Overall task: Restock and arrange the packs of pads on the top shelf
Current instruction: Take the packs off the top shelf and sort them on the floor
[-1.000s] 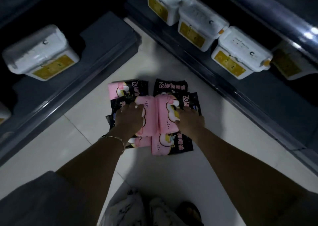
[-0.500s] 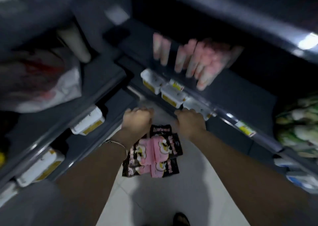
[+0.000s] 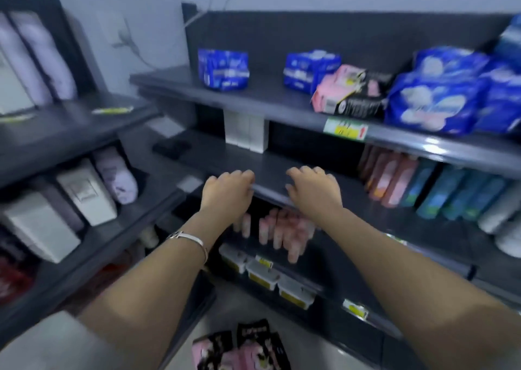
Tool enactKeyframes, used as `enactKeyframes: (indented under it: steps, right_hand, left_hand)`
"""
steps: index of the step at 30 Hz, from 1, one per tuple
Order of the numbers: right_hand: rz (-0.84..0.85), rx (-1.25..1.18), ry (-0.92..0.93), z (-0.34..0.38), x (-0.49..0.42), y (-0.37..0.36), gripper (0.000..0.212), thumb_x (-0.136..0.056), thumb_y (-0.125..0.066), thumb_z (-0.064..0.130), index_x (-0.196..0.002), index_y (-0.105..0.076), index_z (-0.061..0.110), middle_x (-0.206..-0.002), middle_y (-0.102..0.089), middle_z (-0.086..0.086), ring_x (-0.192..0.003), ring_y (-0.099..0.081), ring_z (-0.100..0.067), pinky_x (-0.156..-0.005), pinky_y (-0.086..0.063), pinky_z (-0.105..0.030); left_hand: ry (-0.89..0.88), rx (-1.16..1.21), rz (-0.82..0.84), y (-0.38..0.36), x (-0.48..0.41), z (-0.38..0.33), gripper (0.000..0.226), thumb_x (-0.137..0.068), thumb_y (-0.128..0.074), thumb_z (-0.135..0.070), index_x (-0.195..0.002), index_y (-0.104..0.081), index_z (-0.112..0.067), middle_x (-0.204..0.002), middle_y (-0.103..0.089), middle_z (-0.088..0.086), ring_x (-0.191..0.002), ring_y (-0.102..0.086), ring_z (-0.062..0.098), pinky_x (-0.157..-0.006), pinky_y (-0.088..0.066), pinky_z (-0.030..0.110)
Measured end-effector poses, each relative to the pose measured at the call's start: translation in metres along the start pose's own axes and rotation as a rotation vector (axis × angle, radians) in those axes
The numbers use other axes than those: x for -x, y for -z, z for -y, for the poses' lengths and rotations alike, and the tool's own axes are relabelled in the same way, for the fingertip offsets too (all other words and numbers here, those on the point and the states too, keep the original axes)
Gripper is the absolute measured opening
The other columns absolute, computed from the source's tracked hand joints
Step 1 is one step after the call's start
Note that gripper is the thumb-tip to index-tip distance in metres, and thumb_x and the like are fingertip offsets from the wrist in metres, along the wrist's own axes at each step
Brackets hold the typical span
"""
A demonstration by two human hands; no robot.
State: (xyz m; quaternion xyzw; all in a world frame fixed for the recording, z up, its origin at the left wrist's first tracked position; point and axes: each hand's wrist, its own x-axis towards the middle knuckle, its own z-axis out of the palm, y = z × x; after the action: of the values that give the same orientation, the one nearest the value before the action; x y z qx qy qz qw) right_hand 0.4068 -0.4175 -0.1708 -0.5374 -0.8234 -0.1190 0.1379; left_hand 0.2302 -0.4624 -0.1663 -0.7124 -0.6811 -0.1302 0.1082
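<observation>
- Packs of pads point(image 3: 242, 347), pink-black, lie on floor point(image 3: 225, 307) at bottom edge; one like pack point(image 3: 349, 93) lies on top shelf point(image 3: 267, 96) among blue packs point(image 3: 434, 99).
- Left hand point(image 3: 227, 190) and right hand point(image 3: 313, 190): fingers curled, holding nothing, at middle shelf point(image 3: 270, 169) edge.
- Likely step: raise hands, tidy top row upright.
- Dark shelving in corner, view blurred.
</observation>
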Motion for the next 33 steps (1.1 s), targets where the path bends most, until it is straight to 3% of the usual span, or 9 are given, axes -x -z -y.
enactKeyframes:
  steps: [12, 23, 29, 33]
  right_hand:
    - [-0.217, 0.038, -0.031, -0.100, -0.042, 0.133, 0.036, -0.096, -0.043, 0.035, -0.129, -0.051, 0.023, -0.124, -0.057, -0.003, -0.114, -0.050, -0.029, -0.085, -0.043, -0.038]
    - [-0.214, 0.077, -0.117, -0.145, -0.075, 0.167, 0.036, -0.097, -0.042, 0.036, -0.131, -0.047, 0.025, -0.128, -0.055, -0.001, -0.117, -0.048, -0.027, -0.088, -0.042, -0.039]
    - [-0.192, 0.112, -0.238, -0.173, -0.100, 0.176, 0.034, -0.096, -0.042, 0.035, -0.128, -0.049, 0.024, -0.123, -0.056, -0.003, -0.116, -0.048, -0.028, -0.081, -0.042, -0.036]
    - [-0.157, 0.128, -0.273, -0.189, -0.113, 0.174, 0.037, -0.096, -0.042, 0.034, -0.131, -0.047, 0.023, -0.124, -0.055, -0.005, -0.117, -0.048, -0.030, -0.085, -0.043, -0.039]
  left_hand:
    - [-0.089, 0.001, -0.247, 0.109, -0.087, -0.078, 0.027, -0.092, -0.046, -0.031, -0.118, -0.051, -0.024, -0.111, -0.060, -0.002, -0.105, -0.055, 0.022, -0.081, -0.039, 0.036]
    - [-0.140, -0.032, -0.253, 0.128, -0.145, -0.100, 0.028, -0.094, -0.044, -0.036, -0.120, -0.049, -0.026, -0.116, -0.056, -0.003, -0.110, -0.051, 0.020, -0.086, -0.037, 0.035]
    - [-0.210, -0.017, -0.245, 0.116, -0.192, -0.103, 0.031, -0.094, -0.043, -0.038, -0.123, -0.048, -0.030, -0.121, -0.055, -0.005, -0.114, -0.050, 0.019, -0.088, -0.037, 0.035]
    - [-0.232, 0.022, -0.215, 0.101, -0.215, -0.107, 0.032, -0.093, -0.045, -0.038, -0.124, -0.047, -0.030, -0.120, -0.055, -0.006, -0.115, -0.049, 0.018, -0.088, -0.037, 0.035]
